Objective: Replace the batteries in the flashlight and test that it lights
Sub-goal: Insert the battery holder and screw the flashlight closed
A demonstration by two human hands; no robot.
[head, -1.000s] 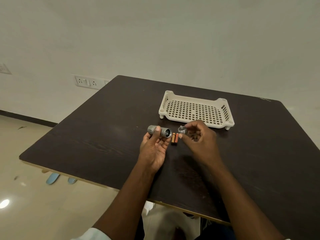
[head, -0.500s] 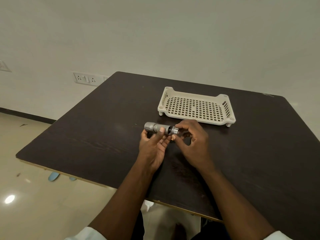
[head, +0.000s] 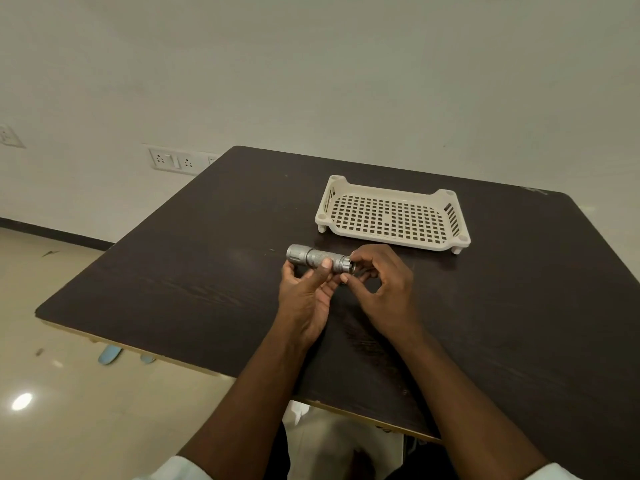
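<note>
Now seated on the flashlight (head: 317, 258), the end cap (head: 347, 264) is pinched by the right hand (head: 384, 289); the left hand (head: 306, 299) grips the barrel above the dark table (head: 194, 271). Beyond them sits a cream basket (head: 446, 245), with open tabletop on both sides.

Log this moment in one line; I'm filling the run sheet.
left hand: holds silver metal flashlight | right hand: fingers on its end cap | cream perforated plastic tray: empty

A dark wood table (head: 173, 278) stands by a pale wall (head: 311, 64) over glossy beige floor (head: 69, 427).
</note>
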